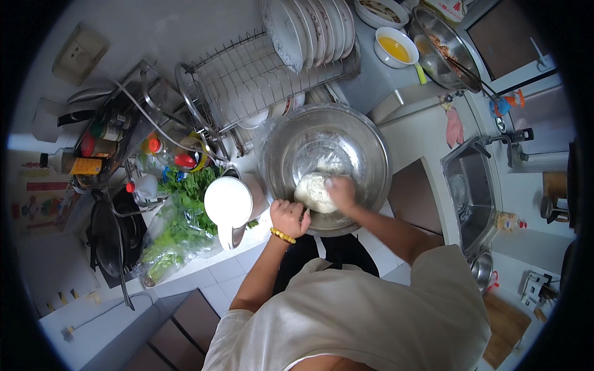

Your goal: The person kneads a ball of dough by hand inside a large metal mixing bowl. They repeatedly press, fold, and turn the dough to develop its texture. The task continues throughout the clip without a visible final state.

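A large stainless steel bowl stands at the counter's edge in front of me, with a lump of pale dough low in it. My left hand, with a yellow beaded bracelet at the wrist, grips the near left rim of the bowl. My right hand is inside the bowl, its fist pressed against the right side of the dough; it is slightly blurred. Floury residue clings to the bowl's bottom beyond the dough.
Left of the bowl are a white-topped pitcher and bagged leafy greens. A wire dish rack with plates stands behind. Back right are a bowl of yellow liquid and a metal bowl with chopsticks. A sink lies right.
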Available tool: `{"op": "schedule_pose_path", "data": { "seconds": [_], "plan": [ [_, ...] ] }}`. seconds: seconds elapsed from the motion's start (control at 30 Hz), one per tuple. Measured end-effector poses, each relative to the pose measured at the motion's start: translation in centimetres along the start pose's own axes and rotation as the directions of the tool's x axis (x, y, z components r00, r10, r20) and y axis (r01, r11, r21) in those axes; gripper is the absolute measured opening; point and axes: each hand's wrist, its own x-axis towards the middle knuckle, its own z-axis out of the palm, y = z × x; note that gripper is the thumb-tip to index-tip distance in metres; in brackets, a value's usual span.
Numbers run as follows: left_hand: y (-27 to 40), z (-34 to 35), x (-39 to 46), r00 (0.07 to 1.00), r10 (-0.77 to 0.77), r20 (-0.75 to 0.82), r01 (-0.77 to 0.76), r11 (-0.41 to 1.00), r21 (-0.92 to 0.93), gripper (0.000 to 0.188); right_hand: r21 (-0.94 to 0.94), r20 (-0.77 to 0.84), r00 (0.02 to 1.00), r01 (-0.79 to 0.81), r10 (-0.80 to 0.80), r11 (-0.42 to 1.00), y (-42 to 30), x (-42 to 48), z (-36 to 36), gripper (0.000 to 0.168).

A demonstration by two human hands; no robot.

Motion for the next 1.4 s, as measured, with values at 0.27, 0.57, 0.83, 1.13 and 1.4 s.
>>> {"op": "schedule_pose_path", "data": {
  "seconds": [0.27, 0.57, 0.83, 1.13, 1.4],
  "plan": [
    [0.5, -0.2, -0.3, 0.998, -0.038, 0.052, 0.037, 0.999, 0.013, 0.021, -0.192, -0.354, 0.935, -0.071, -0.001, 0.979, -4.7, 10.6, 7.3, 0.020],
    [0.2, 0.4, 0.2, 0.999, -0.031, 0.010, 0.030, 0.999, 0.024, 0.021, -0.062, 0.320, 0.931, 0.206, -0.176, 0.977, -2.1, 12.4, 2.5, 0.042],
    [0.5, 0.1, -0.4, 0.998, -0.055, 0.026, 0.055, 0.998, 0.012, 0.020, -0.372, -0.059, 0.771, 0.573, -0.634, 0.730, -0.8, -0.8, 0.9, 0.015],
    [0.2, -0.1, 0.0, 0.997, -0.042, 0.058, 0.040, 0.999, 0.035, 0.021, -0.308, -0.284, 0.934, 0.127, -0.219, 0.943, -4.8, 14.6, 6.9, 0.030],
    [-0.2, 0.8, 0.0, 0.998, -0.065, -0.018, 0.065, 0.997, 0.030, 0.021, -0.154, 0.385, 0.862, 0.414, -0.331, 0.897, -2.4, 6.1, 0.1, 0.043]
  ]
}}
